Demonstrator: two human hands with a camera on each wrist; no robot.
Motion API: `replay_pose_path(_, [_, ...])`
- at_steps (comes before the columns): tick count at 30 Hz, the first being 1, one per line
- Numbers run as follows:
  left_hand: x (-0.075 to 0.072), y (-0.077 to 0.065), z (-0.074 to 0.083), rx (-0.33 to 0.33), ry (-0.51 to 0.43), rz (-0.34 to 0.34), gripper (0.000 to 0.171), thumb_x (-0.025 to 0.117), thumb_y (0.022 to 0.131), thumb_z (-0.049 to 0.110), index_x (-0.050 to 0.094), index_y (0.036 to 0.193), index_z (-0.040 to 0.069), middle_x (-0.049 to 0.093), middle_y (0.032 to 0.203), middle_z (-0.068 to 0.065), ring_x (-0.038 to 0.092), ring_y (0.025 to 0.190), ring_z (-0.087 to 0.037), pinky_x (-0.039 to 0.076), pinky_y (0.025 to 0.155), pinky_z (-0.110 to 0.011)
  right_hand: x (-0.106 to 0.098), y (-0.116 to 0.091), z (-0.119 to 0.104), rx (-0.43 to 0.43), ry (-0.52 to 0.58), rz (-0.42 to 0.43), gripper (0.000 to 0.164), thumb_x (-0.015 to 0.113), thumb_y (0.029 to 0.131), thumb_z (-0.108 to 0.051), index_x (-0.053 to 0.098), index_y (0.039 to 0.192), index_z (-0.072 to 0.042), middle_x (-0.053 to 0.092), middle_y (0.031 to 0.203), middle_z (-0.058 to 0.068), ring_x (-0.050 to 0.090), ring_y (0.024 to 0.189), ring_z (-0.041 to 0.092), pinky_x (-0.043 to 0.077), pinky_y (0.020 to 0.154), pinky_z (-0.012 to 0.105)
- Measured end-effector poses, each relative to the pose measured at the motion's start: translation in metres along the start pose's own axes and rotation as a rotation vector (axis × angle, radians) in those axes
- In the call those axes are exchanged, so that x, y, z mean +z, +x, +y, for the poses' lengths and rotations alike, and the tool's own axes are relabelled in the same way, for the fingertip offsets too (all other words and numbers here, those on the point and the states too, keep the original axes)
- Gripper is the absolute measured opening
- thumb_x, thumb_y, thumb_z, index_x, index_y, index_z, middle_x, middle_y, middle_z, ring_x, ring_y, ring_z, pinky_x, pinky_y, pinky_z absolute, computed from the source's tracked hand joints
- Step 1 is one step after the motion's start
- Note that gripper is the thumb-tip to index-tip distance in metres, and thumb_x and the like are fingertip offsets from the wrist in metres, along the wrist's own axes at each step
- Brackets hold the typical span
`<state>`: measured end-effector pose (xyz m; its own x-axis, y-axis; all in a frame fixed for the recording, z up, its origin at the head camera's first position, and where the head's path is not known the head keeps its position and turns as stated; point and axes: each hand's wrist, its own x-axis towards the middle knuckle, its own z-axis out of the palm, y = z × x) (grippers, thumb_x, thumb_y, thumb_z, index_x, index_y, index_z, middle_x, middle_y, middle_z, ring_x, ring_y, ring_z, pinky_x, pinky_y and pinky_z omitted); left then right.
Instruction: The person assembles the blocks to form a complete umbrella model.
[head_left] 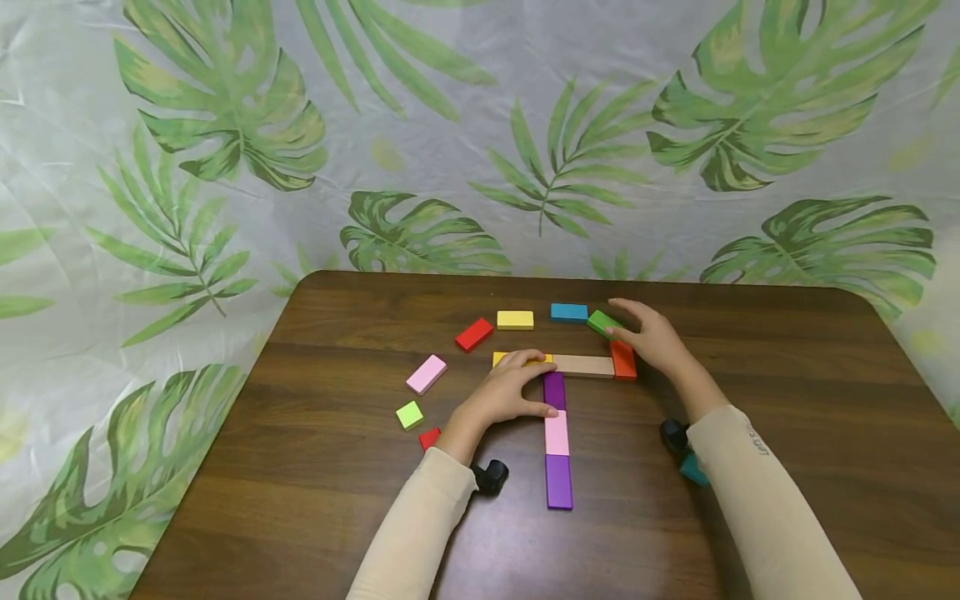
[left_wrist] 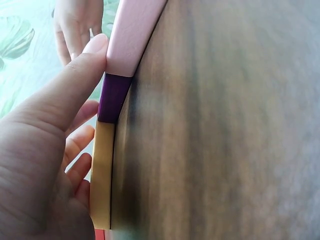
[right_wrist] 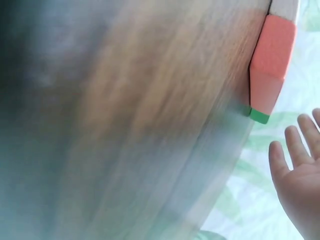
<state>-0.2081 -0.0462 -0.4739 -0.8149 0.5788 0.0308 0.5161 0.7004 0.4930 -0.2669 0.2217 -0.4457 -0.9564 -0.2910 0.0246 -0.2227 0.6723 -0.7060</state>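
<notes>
In the head view my left hand (head_left: 504, 392) rests over a yellow block (head_left: 499, 358) and a dark purple block (head_left: 554, 392). Its thumb touches a pink block (head_left: 557, 435); a violet block (head_left: 558, 483) follows at the near end of this column. Rightward from the yellow block runs a natural wood block (head_left: 583, 367), then an orange-red block (head_left: 624, 360) set crosswise. My right hand (head_left: 654, 340) is beside a green block (head_left: 600, 322), thumb at its near edge and fingers extended. The right wrist view shows spread fingers beyond the orange-red block (right_wrist: 272, 47).
Around these lie a blue block (head_left: 569, 313), a yellow block (head_left: 515, 320), a red block (head_left: 474, 335), a light pink block (head_left: 427, 374) and a lime cube (head_left: 409, 415). Another red block (head_left: 429, 438) is partly behind my left arm. Leaf-patterned cloth (head_left: 420, 150) hangs behind the table (head_left: 300, 500).
</notes>
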Motion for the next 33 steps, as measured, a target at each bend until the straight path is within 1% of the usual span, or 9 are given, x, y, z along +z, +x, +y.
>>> replay_pose_path(7, [-0.001, -0.001, 0.001, 0.002, -0.001, 0.003, 0.070, 0.069, 0.070, 0.052, 0.048, 0.131, 0.023, 0.037, 0.134, 0.003, 0.026, 0.125, -0.015, 0.024, 0.101, -0.031, -0.002, -0.010, 0.005, -0.009, 0.008, -0.030, 0.064, 0.063, 0.084, -0.032, 0.036, 0.137, -0.007, 0.033, 0.139, 0.018, 0.025, 0.126, 0.039, 0.020, 0.097, 0.058])
replay_pose_path(13, [-0.002, -0.001, 0.002, 0.009, 0.004, 0.006, 0.070, 0.070, 0.070, 0.052, 0.049, 0.130, 0.023, 0.037, 0.134, 0.002, 0.026, 0.125, -0.015, 0.023, 0.102, -0.031, -0.004, -0.017, 0.010, -0.019, 0.014, -0.053, 0.064, 0.065, 0.083, -0.029, 0.038, 0.136, -0.006, 0.035, 0.137, 0.019, 0.028, 0.125, 0.040, 0.021, 0.097, 0.057])
replay_pose_path(17, [-0.002, -0.001, 0.002, 0.014, 0.003, 0.006, 0.069, 0.069, 0.071, 0.051, 0.049, 0.130, 0.023, 0.037, 0.134, 0.002, 0.026, 0.125, -0.015, 0.024, 0.101, -0.031, -0.005, -0.021, 0.014, 0.006, 0.015, -0.088, 0.064, 0.064, 0.083, -0.030, 0.037, 0.137, -0.007, 0.034, 0.137, 0.021, 0.025, 0.125, 0.042, 0.021, 0.096, 0.059])
replay_pose_path(25, [-0.003, -0.001, 0.003, 0.014, 0.021, -0.002, 0.068, 0.067, 0.072, 0.052, 0.048, 0.131, 0.023, 0.037, 0.134, 0.002, 0.026, 0.125, -0.016, 0.024, 0.101, -0.032, -0.005, -0.023, 0.019, 0.039, 0.026, -0.159, 0.062, 0.063, 0.085, -0.026, 0.036, 0.138, -0.007, 0.031, 0.138, 0.024, 0.023, 0.124, 0.047, 0.022, 0.096, 0.059])
replay_pose_path(33, [-0.004, 0.000, 0.003, 0.003, 0.044, -0.005, 0.064, 0.061, 0.076, 0.055, 0.049, 0.130, 0.023, 0.039, 0.132, 0.002, 0.028, 0.124, -0.017, 0.025, 0.101, -0.034, -0.004, -0.024, 0.020, 0.038, 0.033, -0.170, 0.061, 0.062, 0.085, -0.025, 0.036, 0.137, -0.006, 0.030, 0.138, 0.025, 0.023, 0.124, 0.047, 0.022, 0.096, 0.059])
